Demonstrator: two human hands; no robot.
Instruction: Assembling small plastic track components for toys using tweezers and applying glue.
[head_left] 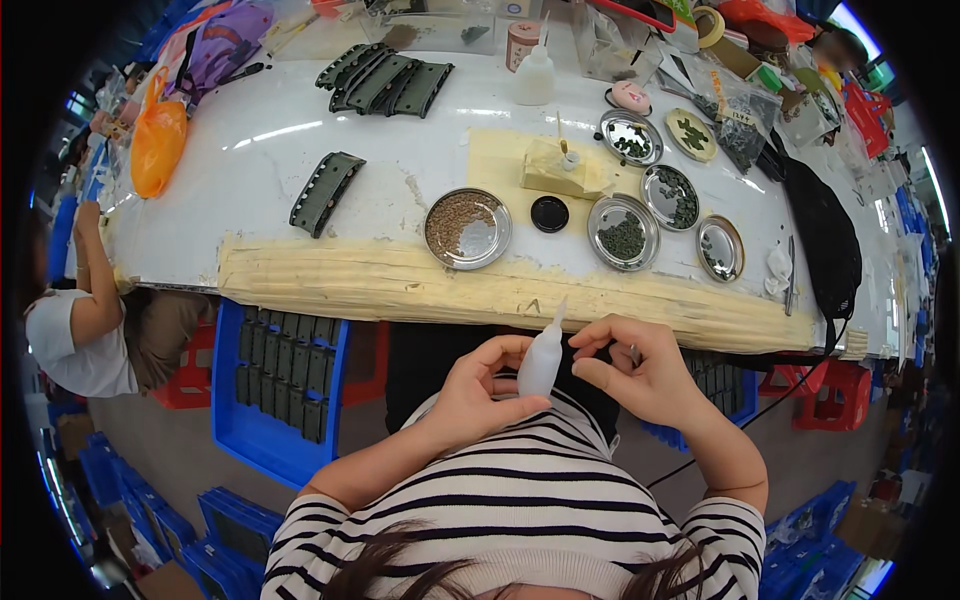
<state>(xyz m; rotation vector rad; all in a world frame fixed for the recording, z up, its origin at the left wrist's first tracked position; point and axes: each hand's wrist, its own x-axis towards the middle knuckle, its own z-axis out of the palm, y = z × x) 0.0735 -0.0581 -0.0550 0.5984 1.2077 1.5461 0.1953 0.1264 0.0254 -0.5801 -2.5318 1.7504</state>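
Observation:
My left hand (pixel 478 392) is closed around a small white squeeze bottle (pixel 541 362). Its thin nozzle points up and slightly right, just below the table edge. Close to the bottle's right side is my right hand (pixel 640 372), fingers loosely bent, with a gap between thumb and fingertips and nothing visible in it. On the table ahead are a round metal dish of brown granules (pixel 462 222) and a dish of dark green bits (pixel 624 240). A black round lid (pixel 549 214) lies between them.
Yellow tape (pixel 400 283) covers the table's front edge. A curved dark green piece (pixel 325 195) lies left, with several more (pixel 390 82) behind. Another white bottle (pixel 536 76) stands at the back. A blue crate (pixel 226 400) of green pieces sits below left. Another person (pixel 80 335) sits far left.

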